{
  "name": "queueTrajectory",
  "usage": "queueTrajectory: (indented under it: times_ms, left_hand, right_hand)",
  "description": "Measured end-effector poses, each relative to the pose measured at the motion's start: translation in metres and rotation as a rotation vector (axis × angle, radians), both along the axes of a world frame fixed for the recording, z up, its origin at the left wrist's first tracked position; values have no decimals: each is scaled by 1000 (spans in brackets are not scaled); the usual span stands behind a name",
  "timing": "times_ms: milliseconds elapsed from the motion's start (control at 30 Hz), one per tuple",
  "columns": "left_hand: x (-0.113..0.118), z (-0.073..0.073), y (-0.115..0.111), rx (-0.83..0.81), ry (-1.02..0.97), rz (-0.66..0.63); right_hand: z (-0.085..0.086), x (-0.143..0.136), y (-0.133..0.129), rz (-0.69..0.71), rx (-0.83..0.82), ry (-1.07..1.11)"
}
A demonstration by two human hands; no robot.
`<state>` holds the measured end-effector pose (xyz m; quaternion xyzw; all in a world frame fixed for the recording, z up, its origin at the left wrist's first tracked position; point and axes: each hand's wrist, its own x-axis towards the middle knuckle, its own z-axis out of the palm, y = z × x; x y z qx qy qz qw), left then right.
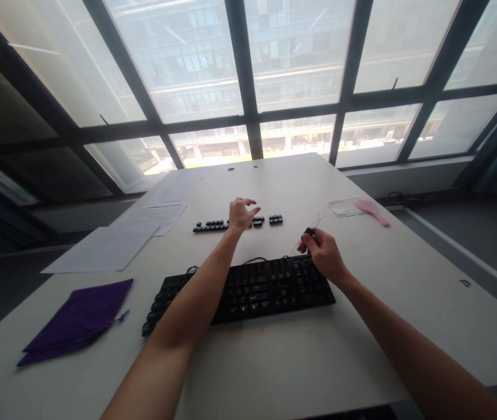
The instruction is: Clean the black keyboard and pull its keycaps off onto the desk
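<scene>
A black keyboard (255, 289) lies in front of me, partly covered by my left forearm. Beyond it, loose black keycaps (209, 227) stand in rows, with a smaller group of keycaps (276, 219) to the right. My left hand (240, 214) hovers over these rows, thumb and fingers apart, with nothing visible between them. Above the keyboard's far right corner, my right hand (324, 251) is closed on a wire keycap puller (308, 233). The puller has a black middle part, and thin wire sticks out at both ends.
On the left lie white paper sheets (104, 248) and a purple cloth pouch (77, 318). A pink hairbrush (371, 211) rests by a clear plastic bag (343, 207) at the right. The white table's (401, 297) right edge runs beside a window wall. A keyboard cable (255, 259) curls behind the keyboard.
</scene>
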<state>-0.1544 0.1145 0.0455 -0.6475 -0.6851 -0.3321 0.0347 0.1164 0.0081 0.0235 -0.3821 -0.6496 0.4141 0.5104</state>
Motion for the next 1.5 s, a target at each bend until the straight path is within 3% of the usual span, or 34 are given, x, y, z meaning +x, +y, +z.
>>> queueTrajectory:
  times_ms: [133,233,367,500,633,800,1000,1200,1500]
  left_hand:
    - [26,28,-21,-45,40,-152]
    - [53,34,-51,-177,43,-328]
    - [83,15,-94,-189,49,-416]
    - [96,-9,-116,-156,43,-436]
    - [97,-19,-121,-170,-42,-426]
    - [98,-21,-128,-169,-32,-566]
    - [100,-20,-136,-197,-47,-696]
    - [98,-24,-131,-247,-105,-775]
    - [96,-29,-127,-107,-267,-784]
  right_hand:
    - [0,10,4,111,47,-159]
    - [-1,9,1,165,80,-256]
    - [0,7,-4,211,134,-355]
    - [3,7,-7,284,185,-421]
    - [9,9,-13,257,289,-524]
    - [5,14,-20,219,363,-623]
    - [-13,11,-22,18,212,-460]
    - [-17,9,-18,-118,73,-240]
    - [-23,13,-20,-140,249,-201]
